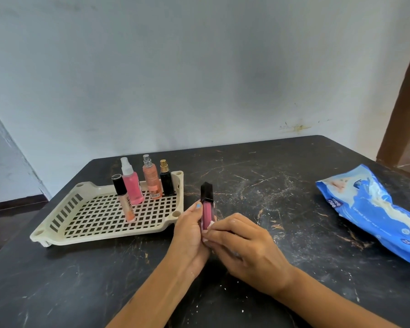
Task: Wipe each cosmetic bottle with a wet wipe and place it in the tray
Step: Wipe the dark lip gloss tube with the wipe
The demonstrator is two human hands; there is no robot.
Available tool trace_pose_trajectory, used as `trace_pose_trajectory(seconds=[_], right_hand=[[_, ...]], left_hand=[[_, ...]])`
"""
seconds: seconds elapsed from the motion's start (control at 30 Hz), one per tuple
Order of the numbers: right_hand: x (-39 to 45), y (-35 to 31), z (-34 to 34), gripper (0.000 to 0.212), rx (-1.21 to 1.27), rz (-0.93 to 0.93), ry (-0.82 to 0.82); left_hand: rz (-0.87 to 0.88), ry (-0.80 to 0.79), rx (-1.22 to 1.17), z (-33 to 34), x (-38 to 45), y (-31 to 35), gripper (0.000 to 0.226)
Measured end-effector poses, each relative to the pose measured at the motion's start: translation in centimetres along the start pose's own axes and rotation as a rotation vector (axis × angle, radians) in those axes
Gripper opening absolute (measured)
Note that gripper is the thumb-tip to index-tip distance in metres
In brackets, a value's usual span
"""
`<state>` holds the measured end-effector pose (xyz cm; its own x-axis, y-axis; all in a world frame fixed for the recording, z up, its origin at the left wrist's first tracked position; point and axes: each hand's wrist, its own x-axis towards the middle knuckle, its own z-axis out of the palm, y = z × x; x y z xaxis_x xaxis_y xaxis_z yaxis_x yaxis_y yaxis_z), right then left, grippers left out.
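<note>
Table: dark marbled table (282, 185) against a pale wall; both forearms reach over it from the near edge.
Left hand: left hand (189, 233) is closed around the lower part of the pink tube (207, 215), thumb on its left side, and holds it upright just above the table.
Right hand: right hand (244, 245) has its fingers curled on a small white wipe (208, 227), pressed to the tube's lower right side.
Advice: I think the left hand should turn the tube slowly while the wipe slides up to the black cap, so that every side gets cleaned.
Tray: cream tray (109, 235) lies just left of the left hand and beyond it; four bottles (149, 183) stand inside.
Packet: blue packet (374, 209) of wipes lies well right of the right hand.
</note>
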<state>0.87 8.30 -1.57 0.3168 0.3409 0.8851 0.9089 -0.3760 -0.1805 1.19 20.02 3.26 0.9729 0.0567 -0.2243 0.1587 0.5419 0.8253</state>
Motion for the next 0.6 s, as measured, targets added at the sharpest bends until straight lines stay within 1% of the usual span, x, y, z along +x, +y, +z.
trace_pose_trajectory(seconds=[0.2,0.27,0.37,0.43,0.53,0.6], right_hand=[[-0.1,0.0,-0.1,0.015,0.032,0.046,-0.001],[0.0,0.5,-0.3,0.017,0.036,0.117,0.076],[0.3,1.2,-0.9,0.019,-0.04,0.229,0.211],[0.4,1.4,-1.2,0.022,-0.061,0.299,0.272],[0.6,1.6,-1.7,0.019,-0.054,0.421,0.353],[0.7,1.4,-1.8,0.015,-0.084,0.416,0.34]], left_hand=[[0.057,-0.116,0.083,0.0,-0.3,0.0,0.027],[0.064,-0.183,0.058,0.0,-0.3,-0.4,0.023],[0.066,-0.264,0.109,0.1,-0.5,-0.8,0.029],[0.071,-0.255,0.212,0.2,-0.7,-1.1,0.03],[0.125,-0.179,0.375,0.3,-0.8,-1.7,0.029],[0.19,-0.14,0.414,0.3,-0.7,-2.0,0.029]])
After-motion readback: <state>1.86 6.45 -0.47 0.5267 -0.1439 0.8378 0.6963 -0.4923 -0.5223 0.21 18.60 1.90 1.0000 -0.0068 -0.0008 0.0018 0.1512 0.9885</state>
